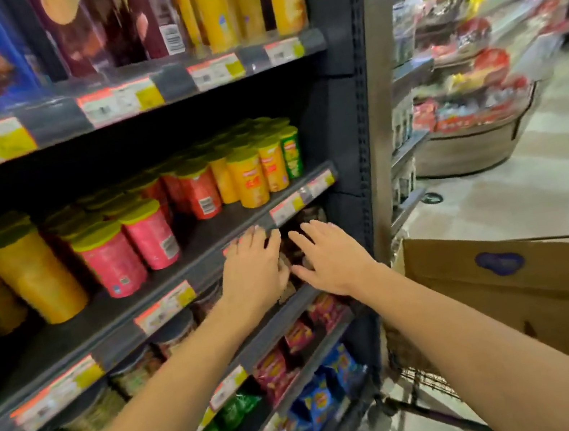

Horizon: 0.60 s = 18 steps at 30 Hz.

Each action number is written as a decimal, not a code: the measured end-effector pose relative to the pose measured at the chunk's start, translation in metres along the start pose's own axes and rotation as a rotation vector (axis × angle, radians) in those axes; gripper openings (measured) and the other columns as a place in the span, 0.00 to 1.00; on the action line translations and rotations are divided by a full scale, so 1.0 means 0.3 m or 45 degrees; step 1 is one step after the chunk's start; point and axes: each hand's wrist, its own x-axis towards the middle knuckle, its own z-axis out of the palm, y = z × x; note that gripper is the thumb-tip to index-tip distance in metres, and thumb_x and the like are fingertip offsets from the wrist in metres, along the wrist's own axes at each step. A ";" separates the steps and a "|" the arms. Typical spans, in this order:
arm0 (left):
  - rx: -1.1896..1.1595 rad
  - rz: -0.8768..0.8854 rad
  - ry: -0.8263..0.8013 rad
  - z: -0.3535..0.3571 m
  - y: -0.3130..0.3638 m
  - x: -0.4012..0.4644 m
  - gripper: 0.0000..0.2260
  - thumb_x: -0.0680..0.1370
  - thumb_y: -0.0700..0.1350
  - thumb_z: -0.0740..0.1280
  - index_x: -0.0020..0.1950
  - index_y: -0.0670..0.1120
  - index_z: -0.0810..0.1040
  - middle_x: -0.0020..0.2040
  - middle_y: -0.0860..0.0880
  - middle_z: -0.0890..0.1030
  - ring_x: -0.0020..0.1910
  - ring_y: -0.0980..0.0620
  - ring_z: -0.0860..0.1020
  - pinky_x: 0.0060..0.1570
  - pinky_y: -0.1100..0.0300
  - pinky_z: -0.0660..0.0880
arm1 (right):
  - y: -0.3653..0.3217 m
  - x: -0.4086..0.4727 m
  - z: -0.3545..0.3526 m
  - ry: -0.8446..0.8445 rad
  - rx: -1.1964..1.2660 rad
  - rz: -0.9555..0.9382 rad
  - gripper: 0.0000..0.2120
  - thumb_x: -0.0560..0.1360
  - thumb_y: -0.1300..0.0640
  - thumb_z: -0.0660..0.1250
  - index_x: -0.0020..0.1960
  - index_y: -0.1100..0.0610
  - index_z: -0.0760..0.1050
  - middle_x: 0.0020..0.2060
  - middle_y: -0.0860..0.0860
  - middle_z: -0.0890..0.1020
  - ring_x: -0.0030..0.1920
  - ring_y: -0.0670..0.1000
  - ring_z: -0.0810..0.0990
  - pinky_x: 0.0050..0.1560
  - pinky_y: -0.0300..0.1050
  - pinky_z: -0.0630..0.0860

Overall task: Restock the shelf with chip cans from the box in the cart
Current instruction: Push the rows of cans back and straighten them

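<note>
Short chip cans with yellow-green lids stand in rows on the middle shelf: pink cans, red cans, orange cans and a green can. My left hand and my right hand reach side by side, fingers straight, in front of the shelf's front edge, over dark items on the shelf below. Neither hand holds anything. The cardboard box sits in the wire cart at the lower right; its contents are hidden.
Tall chip tubes fill the top shelf. Lidded jars and snack bags fill the lower shelves. A round display stand of sweets is across the tiled aisle on the right.
</note>
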 end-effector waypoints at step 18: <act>-0.081 -0.087 0.178 0.172 0.043 0.625 0.24 0.69 0.50 0.73 0.62 0.42 0.79 0.59 0.39 0.80 0.62 0.38 0.77 0.56 0.47 0.75 | 0.568 0.505 -0.012 0.043 0.083 -0.065 0.32 0.82 0.40 0.56 0.80 0.56 0.57 0.77 0.57 0.61 0.78 0.57 0.57 0.77 0.52 0.54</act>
